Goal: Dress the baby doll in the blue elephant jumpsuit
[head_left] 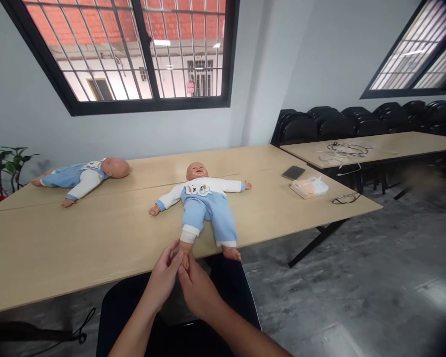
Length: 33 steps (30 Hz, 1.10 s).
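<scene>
A baby doll (208,206) in a white and light blue outfit lies on its back on the table, head away from me and arms spread. One of its feet, at the near table edge, is wrapped from both sides by my hands. My left hand (166,272) closes on that foot from the left, thumb on top. From the right, my right hand (196,285) grips the same foot, its thumb near the toes; some of its fingers are hidden underneath. The doll's other foot (231,253) pokes over the table edge, untouched.
A second baby doll (87,173) lies at the left back of the table (96,243). Toward the right are a phone (293,172), a tissue pack (309,187) and glasses (345,198). Cables (345,150) lie on another table. A dark chair (115,317) stands below my arms.
</scene>
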Available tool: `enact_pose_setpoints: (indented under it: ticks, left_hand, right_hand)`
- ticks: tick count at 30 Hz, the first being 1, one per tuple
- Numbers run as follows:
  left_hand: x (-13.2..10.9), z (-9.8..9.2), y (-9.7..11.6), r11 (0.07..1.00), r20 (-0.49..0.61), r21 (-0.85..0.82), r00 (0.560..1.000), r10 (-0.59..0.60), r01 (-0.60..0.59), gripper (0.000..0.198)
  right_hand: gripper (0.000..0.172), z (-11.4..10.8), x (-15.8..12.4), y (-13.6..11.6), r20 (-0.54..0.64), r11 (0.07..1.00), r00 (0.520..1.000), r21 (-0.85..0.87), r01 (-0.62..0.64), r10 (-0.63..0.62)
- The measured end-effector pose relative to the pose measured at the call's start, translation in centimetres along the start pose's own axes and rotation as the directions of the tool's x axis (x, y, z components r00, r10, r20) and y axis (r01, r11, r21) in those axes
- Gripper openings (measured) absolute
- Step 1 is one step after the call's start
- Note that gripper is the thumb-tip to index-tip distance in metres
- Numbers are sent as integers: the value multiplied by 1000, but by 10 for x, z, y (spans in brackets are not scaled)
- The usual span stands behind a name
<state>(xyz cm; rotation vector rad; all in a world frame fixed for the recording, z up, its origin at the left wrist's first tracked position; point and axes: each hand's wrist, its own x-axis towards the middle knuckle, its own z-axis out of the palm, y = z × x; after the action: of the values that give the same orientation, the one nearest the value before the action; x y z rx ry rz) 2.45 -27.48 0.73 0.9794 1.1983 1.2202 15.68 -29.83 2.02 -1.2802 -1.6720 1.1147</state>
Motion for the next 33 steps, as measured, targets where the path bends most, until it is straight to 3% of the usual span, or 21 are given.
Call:
enact_pose_setpoints:
  ticks: [3, 5, 8, 11, 15, 17, 19, 21, 23, 26, 30, 33]
  left_hand:
    - [14, -4, 2, 992, 69, 111, 996, 47, -55, 62]
    - [24, -13, 2, 965, 50, 237, 993, 106, -115, 58]
    - [35, -32, 0, 843, -28, 502, 970, 243, -197, 51]
    - [39, -46, -1, 704, -27, 666, 934, 355, -248, 44]
    - [31, -42, -5, 581, 32, 746, 889, 457, -326, 38]
    - [21, -31, -8, 469, 57, 799, 824, 564, -376, 32]
    - [9, -17, -14, 316, 120, 842, 723, 681, -437, 23]
    - [-3, -2, -20, 160, 275, 829, 639, 718, -537, 22]
    - [-9, 12, -27, 62, 456, 760, 598, 659, -647, 34]
    - [-7, 30, -33, 83, 517, 726, 621, 590, -683, 47]
    - [9, 43, -35, 228, 383, 771, 718, 581, -595, 35]
    - [17, 46, -33, 362, 309, 746, 773, 554, -559, 29]
  right_hand:
    - [47, -11, -16, -3, 44, 976, 999, -217, -7, 17]
    - [38, -26, -26, -1, 12, 954, 999, -297, 35, -33]
    - [31, -57, -35, 10, -201, 941, 958, -311, 133, -202]
    - [29, -84, -31, 30, -441, 921, 863, -383, 67, -247]
    - [37, -90, -17, 56, -528, 891, 810, -453, -13, -257]
    - [32, -80, -13, 63, -511, 911, 816, -410, 44, -270]
    - [25, -65, -13, 64, -483, 938, 833, -330, 111, -269]
    - [22, -51, -15, 61, -423, 959, 870, -231, 166, -253]
    - [27, -43, -17, 57, -355, 971, 904, -124, 207, -238]
    - [36, -46, -16, 53, -307, 976, 928, -14, 217, -210]
    - [33, -70, -2, 55, -221, 995, 971, 7, 96, -92]
    - [25, -93, 24, 62, -330, 992, 944, 127, 26, 18]
